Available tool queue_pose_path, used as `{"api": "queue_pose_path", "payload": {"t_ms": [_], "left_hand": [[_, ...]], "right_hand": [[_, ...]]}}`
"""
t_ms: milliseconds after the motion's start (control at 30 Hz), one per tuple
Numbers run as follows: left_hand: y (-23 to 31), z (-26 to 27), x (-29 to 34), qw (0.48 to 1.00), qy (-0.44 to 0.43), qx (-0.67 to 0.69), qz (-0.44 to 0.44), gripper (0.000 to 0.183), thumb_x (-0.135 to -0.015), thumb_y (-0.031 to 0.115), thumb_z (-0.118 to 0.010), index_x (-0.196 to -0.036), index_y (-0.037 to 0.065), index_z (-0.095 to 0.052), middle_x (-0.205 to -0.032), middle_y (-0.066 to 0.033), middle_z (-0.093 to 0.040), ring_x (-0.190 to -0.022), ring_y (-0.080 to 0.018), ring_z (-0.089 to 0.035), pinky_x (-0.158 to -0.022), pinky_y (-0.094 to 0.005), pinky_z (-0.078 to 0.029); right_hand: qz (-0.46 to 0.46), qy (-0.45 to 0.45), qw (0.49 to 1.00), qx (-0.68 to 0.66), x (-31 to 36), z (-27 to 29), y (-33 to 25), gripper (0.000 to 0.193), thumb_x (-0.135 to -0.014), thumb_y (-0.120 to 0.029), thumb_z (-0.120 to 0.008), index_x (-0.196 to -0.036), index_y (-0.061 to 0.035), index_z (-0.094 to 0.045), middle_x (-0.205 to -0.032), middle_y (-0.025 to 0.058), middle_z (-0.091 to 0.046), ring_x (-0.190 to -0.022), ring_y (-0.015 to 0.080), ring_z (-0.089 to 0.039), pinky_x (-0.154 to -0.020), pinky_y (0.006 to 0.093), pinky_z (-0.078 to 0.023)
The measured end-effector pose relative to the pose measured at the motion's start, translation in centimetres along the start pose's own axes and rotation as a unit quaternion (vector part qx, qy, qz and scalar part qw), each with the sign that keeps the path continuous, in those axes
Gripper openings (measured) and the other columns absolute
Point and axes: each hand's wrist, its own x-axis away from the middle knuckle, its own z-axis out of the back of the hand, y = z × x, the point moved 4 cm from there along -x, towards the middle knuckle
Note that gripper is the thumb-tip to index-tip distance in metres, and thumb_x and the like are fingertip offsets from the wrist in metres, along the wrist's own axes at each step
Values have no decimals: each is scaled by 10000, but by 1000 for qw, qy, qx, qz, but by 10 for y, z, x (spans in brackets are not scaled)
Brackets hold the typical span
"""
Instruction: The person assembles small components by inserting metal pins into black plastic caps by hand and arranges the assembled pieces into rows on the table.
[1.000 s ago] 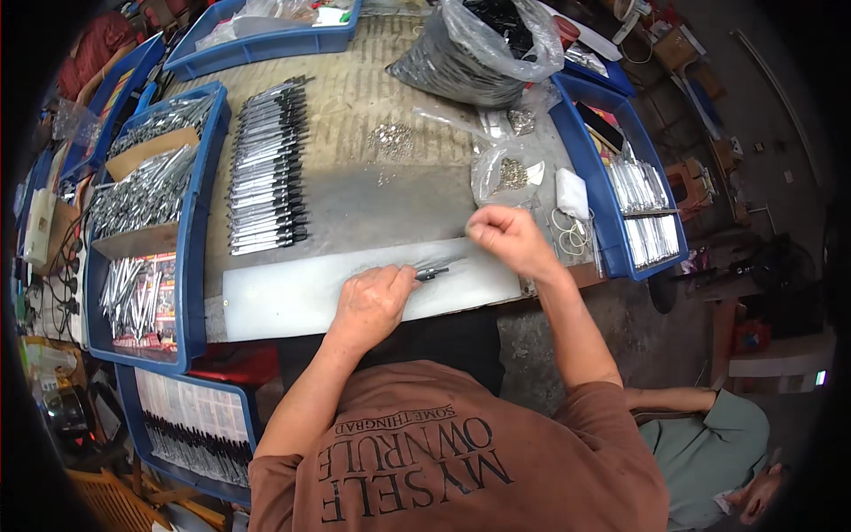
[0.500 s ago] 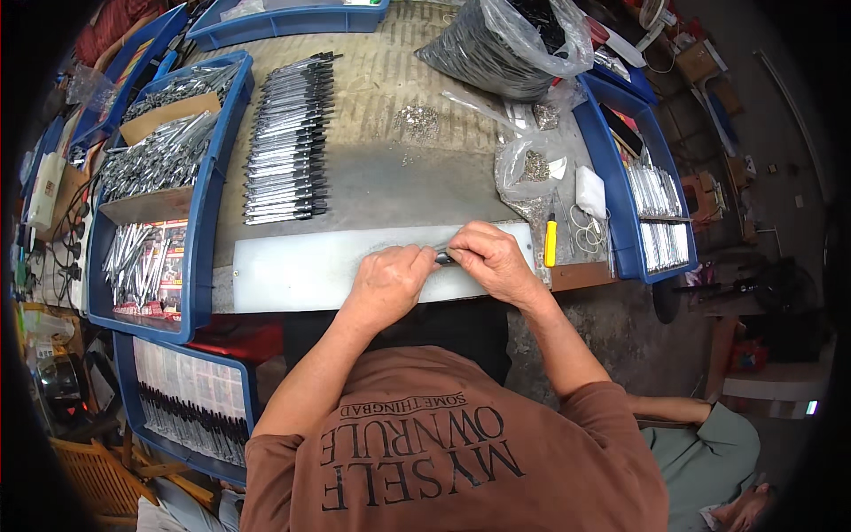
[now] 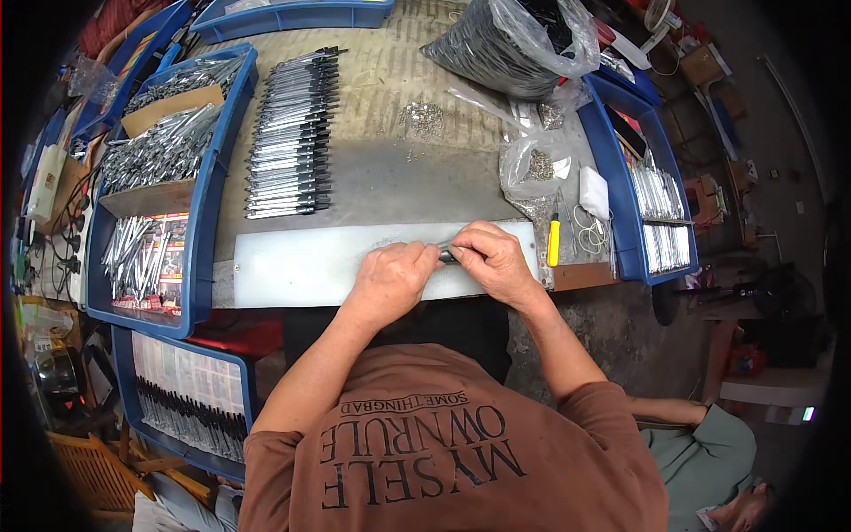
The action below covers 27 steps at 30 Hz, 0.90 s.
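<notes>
My left hand point(image 3: 394, 279) and right hand point(image 3: 498, 263) have their fingers point(image 3: 474, 236) clamped on a small, dark, shiny stick point(image 3: 447, 256) between them, over the long, flat white board point(image 3: 301, 266) at the near edge of the grey desk point(image 3: 377, 182). Pinching too loosely could make it slip and roll off.
</notes>
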Motion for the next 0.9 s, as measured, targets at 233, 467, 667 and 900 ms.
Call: {"api": "queue_pose_path", "payload": {"t_ms": [233, 467, 667, 900], "left_hand": [[0, -2, 1, 1000, -3, -6, -1, 152, -732, 169, -643, -776, 65, -541, -597, -50, -501, -523, -219, -544, -465, -336, -443], [0, -1, 1, 1000, 6, -7, -9, 160, -727, 165, -647, -785, 59, -543, -592, -52, -502, -524, -221, -545, -461, -331, -443], [1, -1, 0, 1000, 1, -5, -7, 158, -723, 158, -646, -785, 56, -542, -593, -55, -503, -527, -222, -547, -463, -332, -444], [2, 0, -1, 1000, -24, -12, -1, 129, -737, 141, -613, -737, 49, -523, -608, -65, -495, -564, -224, -564, -487, -340, -457]], "right_hand": [[17, 15, 1000, 10, 3, 2, -2, 56, -720, -17, -589, -773, -1, -589, -713, 105, -569, -669, 262, -554, -614, 333, -442], [39, 45, 998, 35, 7, 2, -4, 59, -708, -8, -595, -766, 0, -590, -723, 114, -580, -693, 266, -574, -632, 332, -458], [81, 68, 991, 77, 10, 0, -6, 80, -685, 9, -611, -761, -4, -589, -737, 113, -592, -690, 272, -575, -631, 346, -461], [134, 64, 975, 163, 11, -1, -13, 116, -669, 5, -630, -769, -16, -575, -739, 100, -572, -683, 270, -554, -641, 352, -434]]}}
